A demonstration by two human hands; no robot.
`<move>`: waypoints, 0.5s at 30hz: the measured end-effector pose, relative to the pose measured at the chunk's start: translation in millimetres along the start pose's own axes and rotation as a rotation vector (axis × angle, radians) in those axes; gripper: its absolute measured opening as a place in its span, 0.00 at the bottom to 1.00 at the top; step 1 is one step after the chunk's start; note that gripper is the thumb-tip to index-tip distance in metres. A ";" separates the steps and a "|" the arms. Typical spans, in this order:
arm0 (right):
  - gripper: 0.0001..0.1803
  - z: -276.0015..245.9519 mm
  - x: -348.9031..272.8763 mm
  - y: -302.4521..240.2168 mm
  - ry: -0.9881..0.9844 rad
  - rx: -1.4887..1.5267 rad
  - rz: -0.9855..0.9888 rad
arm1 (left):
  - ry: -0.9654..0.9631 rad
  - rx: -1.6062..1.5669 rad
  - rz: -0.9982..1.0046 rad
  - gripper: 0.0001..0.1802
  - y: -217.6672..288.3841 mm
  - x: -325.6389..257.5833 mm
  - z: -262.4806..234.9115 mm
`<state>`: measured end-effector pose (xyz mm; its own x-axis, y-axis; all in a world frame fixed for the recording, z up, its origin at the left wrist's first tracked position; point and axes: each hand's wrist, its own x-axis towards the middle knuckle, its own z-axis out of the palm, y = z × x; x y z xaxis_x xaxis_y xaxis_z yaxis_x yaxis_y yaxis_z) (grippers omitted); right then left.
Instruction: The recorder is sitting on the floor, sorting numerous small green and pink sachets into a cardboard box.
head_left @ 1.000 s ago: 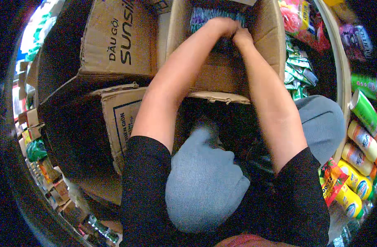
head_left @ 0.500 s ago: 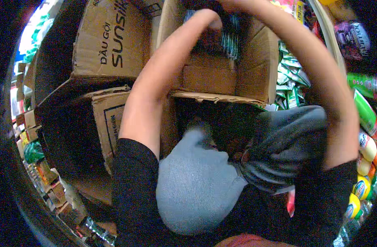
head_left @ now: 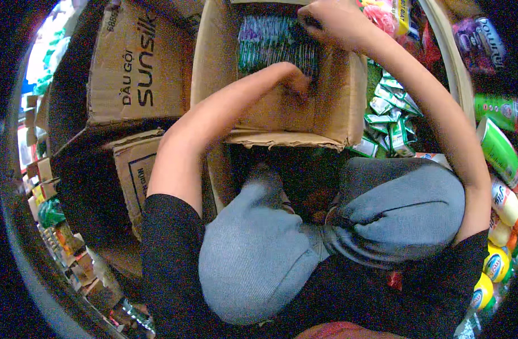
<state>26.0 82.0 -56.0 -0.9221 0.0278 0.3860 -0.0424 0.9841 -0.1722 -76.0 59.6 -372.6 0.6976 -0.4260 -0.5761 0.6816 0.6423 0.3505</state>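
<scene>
While the open cardboard box (head_left: 264, 117) stands straight ahead of the person, beyond the knees, the packets inside it lie in its far half, ahead of the left hand and to the left of the right hand. Another cardboard carton (head_left: 115, 73) stands just beside the box on the left. The knees, in blue-grey trousers (head_left: 259, 254), rise before the near flap, so both arms reach around and over them. The left forearm crosses the box's left wall; the right one arches over the right side.

The row of slim packets (head_left: 262, 37), purple and green, has its long axis running left to right, each packet on edge. Outside the right wall lies a loose heap of green and white sachets (head_left: 392, 116), partly under the right arm; past it, along the rim, are a green container (head_left: 499, 150) and yellow bottles (head_left: 495, 265).

The hands are apart. The left hand (head_left: 297, 81) dips inside, at the row's near edge, and looks the nearer; the right hand (head_left: 329, 21) curls above the far right corner. Fingers are hidden or dark, so whether either grips a packet cannot be told.
</scene>
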 end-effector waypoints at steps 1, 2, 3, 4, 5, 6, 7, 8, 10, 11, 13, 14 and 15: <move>0.07 1.5 4.3 -6.5 0.197 0.065 -0.168 | -0.136 -0.118 0.018 0.20 -14.6 -2.7 -9.9; 0.07 -0.5 11.1 -13.1 0.203 0.068 -0.179 | -0.284 -0.224 0.035 0.19 -21.3 -3.6 -13.3; 0.07 3.2 -3.2 1.0 -0.043 0.023 0.083 | -0.354 -0.217 0.018 0.19 7.4 0.2 1.1; 0.07 -2.1 -17.9 11.8 -0.278 -0.015 0.344 | -0.414 -0.214 -0.004 0.19 30.8 -10.1 28.3; 0.07 -6.1 -11.0 14.7 -0.269 -0.016 0.336 | -0.403 -0.219 -0.003 0.19 18.8 -26.7 36.3; 0.07 1.7 -12.9 21.0 -0.231 -0.001 0.334 | -0.076 -0.130 -0.044 0.17 6.6 -30.7 36.0; 0.07 3.7 -8.4 17.9 -0.198 0.022 0.322 | 0.251 -0.048 -0.074 0.15 -7.4 -33.2 38.1; 0.07 1.9 -7.3 16.2 -0.197 0.021 0.316 | 0.576 0.036 -0.105 0.13 -13.9 -33.6 37.8; 0.07 -8.5 -0.2 2.4 -0.181 0.051 0.337 | 0.604 0.142 -0.143 0.13 -16.8 -32.3 44.6; 0.07 -7.2 0.1 2.2 -0.180 0.052 0.340 | 0.631 0.252 -0.179 0.12 -17.1 -29.5 48.0; 0.07 -6.4 -4.5 6.3 -0.201 0.034 0.341 | 0.676 0.496 -0.258 0.11 -8.8 -25.1 53.3; 0.07 -5.9 -7.8 8.5 -0.197 0.028 0.355 | 0.695 0.622 -0.295 0.11 -3.1 -23.0 55.1; 0.07 -5.1 -9.7 10.1 -0.188 0.029 0.330 | 0.715 0.740 -0.330 0.11 1.1 -22.2 56.4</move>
<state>36.5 92.5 -56.8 -0.9425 0.3067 0.1330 0.2597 0.9222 -0.2865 -78.3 33.7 -317.8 0.3282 0.1174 -0.9373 0.9438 -0.0821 0.3202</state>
